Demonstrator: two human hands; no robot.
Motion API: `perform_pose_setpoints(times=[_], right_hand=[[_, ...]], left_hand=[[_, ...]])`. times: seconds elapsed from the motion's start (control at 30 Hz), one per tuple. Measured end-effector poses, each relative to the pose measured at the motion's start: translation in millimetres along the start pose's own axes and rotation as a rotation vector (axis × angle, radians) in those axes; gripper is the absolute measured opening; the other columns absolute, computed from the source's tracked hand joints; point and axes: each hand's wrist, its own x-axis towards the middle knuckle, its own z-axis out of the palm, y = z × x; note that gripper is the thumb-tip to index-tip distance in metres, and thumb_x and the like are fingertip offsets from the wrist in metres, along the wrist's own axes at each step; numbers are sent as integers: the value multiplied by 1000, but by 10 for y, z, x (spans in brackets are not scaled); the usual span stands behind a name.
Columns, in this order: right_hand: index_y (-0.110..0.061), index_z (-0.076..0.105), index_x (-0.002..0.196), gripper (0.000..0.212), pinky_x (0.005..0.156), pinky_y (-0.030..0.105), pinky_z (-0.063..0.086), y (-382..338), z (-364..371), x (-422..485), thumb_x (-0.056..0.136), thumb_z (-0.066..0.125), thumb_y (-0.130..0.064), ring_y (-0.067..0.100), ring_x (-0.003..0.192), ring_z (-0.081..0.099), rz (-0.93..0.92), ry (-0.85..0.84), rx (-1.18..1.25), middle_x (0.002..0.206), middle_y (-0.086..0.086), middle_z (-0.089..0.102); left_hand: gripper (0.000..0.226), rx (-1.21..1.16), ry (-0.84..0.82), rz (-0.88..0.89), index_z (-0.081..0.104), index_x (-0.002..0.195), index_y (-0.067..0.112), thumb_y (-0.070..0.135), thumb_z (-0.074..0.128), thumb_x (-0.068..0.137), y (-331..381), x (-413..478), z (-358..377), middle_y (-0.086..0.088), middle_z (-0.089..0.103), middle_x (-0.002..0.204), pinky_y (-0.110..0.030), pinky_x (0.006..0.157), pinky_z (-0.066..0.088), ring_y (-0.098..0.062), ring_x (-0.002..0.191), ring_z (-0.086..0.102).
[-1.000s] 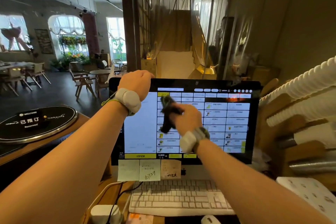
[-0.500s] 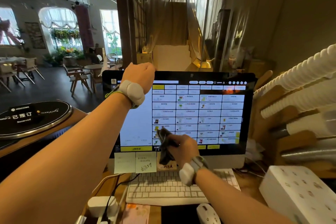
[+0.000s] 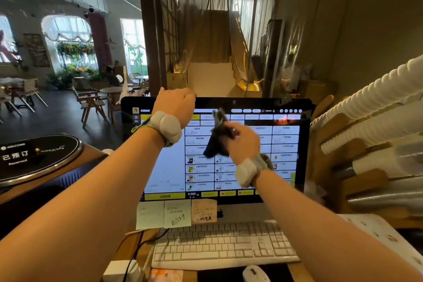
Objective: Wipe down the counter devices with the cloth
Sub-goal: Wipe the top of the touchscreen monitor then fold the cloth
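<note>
- Left hand (image 3: pixel 175 107) hooked over the top edge of the monitor (image 3: pixel 304 144), toward its left end, fingers curled out of sight behind the bezel; pale wrist device strapped just below.
- Right hand (image 3: pixel 242 144) clenched around a dark cloth (image 3: pixel 217 137), pressed against the upper middle of the lit screen; blurred.
- Cloth bunched in the fist, one end sticking up toward the top bezel, the other hanging down and left over the menu tiles.
- Screen showing a grid of item tiles, with a yellow bar along the bottom.
- Three sticky notes (image 3: pixel 177 214) stuck side by side along the lower bezel, left of centre.
- White keyboard (image 3: pixel 219 247) on the counter just in front of the monitor, under both forearms.
- White mouse (image 3: pixel 255 273) at the bottom edge, in front of the keyboard's right half.
- Round black sign (image 3: pixel 36 158) lying on the raised wooden ledge at far left, well apart from the monitor.
- Stacks of white cups (image 3: pixel 375 103) lying on their sides on the right.
</note>
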Motion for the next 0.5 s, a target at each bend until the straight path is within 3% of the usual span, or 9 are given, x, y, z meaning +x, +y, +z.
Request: perform_pose_setpoints(times=[0.1,0.2,0.27,0.37,0.43,0.5], right_hand=[[-30,67,104,20,74,31,60,418,251,-469,85,70,-24,14,84,66,41,-158,-52,91,-8,68],[-30,68,101,19,74,42,60,543,264,-611,82,69,-27,23,85,67,54,-193,-114,95,-1,70],[-30,70,101,16,72,38,60,425,153,-469,85,67,-29,20,82,66,35,-156,-100,94,-4,69],[-30,68,105,18,65,13,45,127,-148,5,90,63,-23,3,77,59,-1,3,-33,93,-8,65],[-29,67,110,25,68,15,48,-91,-366,319,89,63,-15,0,79,57,3,124,54,96,-10,63],[-28,68,112,30,79,27,56,-157,-523,489,85,67,-13,8,87,61,12,184,58,97,-10,63]], left_hand=[[41,-166,-3,-61,63,126,28,21,35,96,19,5,10,0,68,122,-48,122,1,-26,119,56],[40,-179,-7,-80,62,127,27,21,42,93,43,-19,-3,-1,68,121,-48,122,1,-27,120,55],[40,-169,-19,-85,61,129,27,21,44,93,73,-33,-19,-2,67,121,-50,123,5,-29,121,53],[41,-156,-44,-80,59,131,26,21,46,93,120,-35,-18,-4,65,125,-52,122,10,-30,124,50],[42,-135,-68,-59,58,132,26,21,45,92,126,-12,-23,-4,63,127,-51,122,8,-30,125,49],[43,-129,-96,-52,57,133,26,22,45,92,188,11,-18,-6,63,126,-51,121,11,-31,125,47]])
